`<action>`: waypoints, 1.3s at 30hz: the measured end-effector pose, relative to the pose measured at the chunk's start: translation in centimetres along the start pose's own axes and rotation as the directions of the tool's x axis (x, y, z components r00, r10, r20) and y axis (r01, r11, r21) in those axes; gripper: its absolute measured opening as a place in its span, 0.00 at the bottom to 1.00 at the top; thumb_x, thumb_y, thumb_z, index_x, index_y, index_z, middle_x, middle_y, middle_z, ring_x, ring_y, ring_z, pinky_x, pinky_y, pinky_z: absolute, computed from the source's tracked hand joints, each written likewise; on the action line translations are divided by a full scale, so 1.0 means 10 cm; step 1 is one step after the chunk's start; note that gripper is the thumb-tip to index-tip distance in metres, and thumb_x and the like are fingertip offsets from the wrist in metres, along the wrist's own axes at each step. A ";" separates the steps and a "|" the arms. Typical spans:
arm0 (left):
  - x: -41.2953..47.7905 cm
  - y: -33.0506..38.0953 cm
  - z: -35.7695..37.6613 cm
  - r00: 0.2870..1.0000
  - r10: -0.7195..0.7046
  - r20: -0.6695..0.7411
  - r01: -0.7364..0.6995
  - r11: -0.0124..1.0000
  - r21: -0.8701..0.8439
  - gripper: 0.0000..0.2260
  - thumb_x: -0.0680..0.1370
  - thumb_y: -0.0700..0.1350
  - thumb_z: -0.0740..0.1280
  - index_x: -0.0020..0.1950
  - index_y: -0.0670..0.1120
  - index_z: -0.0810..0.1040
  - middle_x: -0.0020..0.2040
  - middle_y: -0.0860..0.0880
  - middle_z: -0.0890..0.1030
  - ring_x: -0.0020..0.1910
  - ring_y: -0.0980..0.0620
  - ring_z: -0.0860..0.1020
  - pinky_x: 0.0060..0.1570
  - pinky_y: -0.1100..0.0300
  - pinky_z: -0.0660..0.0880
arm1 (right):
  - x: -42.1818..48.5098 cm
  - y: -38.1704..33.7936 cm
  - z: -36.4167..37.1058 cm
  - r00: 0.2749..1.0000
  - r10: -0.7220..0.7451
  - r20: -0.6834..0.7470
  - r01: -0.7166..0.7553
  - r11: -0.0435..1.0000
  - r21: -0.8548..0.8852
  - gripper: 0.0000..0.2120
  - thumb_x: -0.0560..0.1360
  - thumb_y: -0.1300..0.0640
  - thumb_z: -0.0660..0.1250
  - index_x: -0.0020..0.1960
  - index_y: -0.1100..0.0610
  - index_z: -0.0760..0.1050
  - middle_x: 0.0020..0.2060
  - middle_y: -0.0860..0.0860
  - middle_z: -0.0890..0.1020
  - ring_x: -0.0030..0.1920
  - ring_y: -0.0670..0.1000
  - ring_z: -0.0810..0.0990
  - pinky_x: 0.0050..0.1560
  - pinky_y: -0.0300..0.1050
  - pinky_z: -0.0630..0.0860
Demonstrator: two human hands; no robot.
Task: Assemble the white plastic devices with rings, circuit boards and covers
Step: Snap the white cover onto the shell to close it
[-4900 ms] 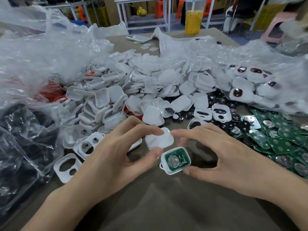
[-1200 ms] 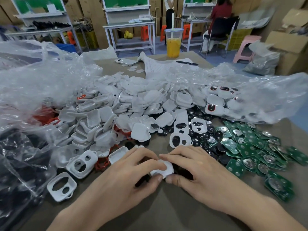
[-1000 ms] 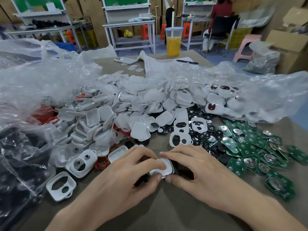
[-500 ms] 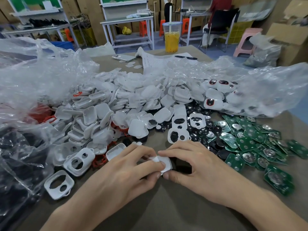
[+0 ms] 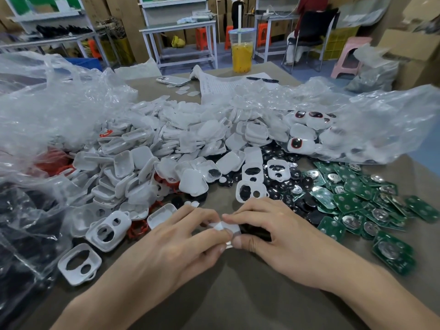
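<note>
White plastic everywhere on this bench lol. The one that matters is the little white device [image 5: 223, 227], sitting low on the brown table [image 5: 226, 296], dead centre, squeezed between both hands. The left hand [image 5: 181, 239] comes in from 8 o'clock and the right hand [image 5: 281, 232] from 4 o'clock. Each pinches the device, with curled fingers over its top and a thumb against its near edge, and the thumb tips almost meet. It lies flat with a plain white face up. So much is covered that I honestly can't tell which way its long axis runs; the bit showing stretches roughly 9 to 3. From 10 to 12 o'clock of it there's a big heap of white shells [image 5: 166, 144]. At 9 o'clock sit two white frames with holes, one nearer [image 5: 76, 264] and one just behind it [image 5: 108, 228]. Green circuit boards [image 5: 357, 203] are spread at 2 to 3 o'clock, with black discs [image 5: 288, 194] between them and the hands. A clear plastic bag [image 5: 47, 103] is bunched up at 10 o'clock, and a cup of orange drink [image 5: 241, 53] stands at the far edge at 12.
</note>
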State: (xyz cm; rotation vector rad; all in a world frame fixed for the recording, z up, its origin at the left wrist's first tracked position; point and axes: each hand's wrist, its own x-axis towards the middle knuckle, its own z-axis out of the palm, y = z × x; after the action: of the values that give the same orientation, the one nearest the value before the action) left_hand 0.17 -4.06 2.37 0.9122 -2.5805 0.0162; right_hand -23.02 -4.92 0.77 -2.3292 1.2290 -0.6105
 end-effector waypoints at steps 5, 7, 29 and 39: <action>-0.01 0.00 0.01 1.000 0.015 0.005 -0.015 1.000 -0.004 0.10 0.82 0.47 0.63 0.54 0.47 0.84 0.53 0.48 0.80 0.48 0.60 0.68 0.55 0.72 0.64 | 0.02 0.01 0.00 1.000 0.016 0.018 -0.017 0.999 0.036 0.18 0.78 0.44 0.67 0.67 0.42 0.76 0.56 0.33 0.72 0.62 0.33 0.64 0.64 0.27 0.55; -0.01 -0.01 0.02 1.000 0.017 0.005 -0.017 1.000 -0.007 0.10 0.83 0.47 0.63 0.55 0.48 0.84 0.54 0.49 0.80 0.46 0.56 0.73 0.54 0.70 0.67 | 0.03 0.02 0.01 0.999 0.023 0.023 -0.024 0.999 0.044 0.17 0.78 0.45 0.68 0.66 0.43 0.77 0.55 0.35 0.73 0.61 0.35 0.66 0.66 0.30 0.57; -0.02 -0.02 0.03 0.997 -0.079 -0.001 0.078 0.988 -0.130 0.11 0.82 0.51 0.64 0.54 0.50 0.85 0.56 0.54 0.79 0.53 0.62 0.75 0.54 0.71 0.68 | 0.00 0.07 -0.04 0.998 0.064 0.008 -0.064 0.991 0.116 0.17 0.74 0.40 0.71 0.62 0.40 0.77 0.54 0.33 0.77 0.60 0.35 0.72 0.60 0.28 0.64; -0.02 0.02 0.05 0.992 -0.126 -0.018 0.121 0.979 -0.165 0.08 0.81 0.50 0.66 0.53 0.52 0.84 0.53 0.58 0.76 0.50 0.59 0.76 0.49 0.68 0.71 | 0.04 0.07 -0.04 0.990 0.127 0.058 -0.136 0.969 0.205 0.13 0.72 0.43 0.75 0.56 0.39 0.80 0.54 0.32 0.76 0.62 0.36 0.72 0.63 0.34 0.68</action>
State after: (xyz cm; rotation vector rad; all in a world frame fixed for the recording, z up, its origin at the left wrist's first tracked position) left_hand 0.00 -3.89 1.87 1.0000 -2.4522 -0.2137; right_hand -23.47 -5.70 0.80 -2.0603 1.2247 -0.6071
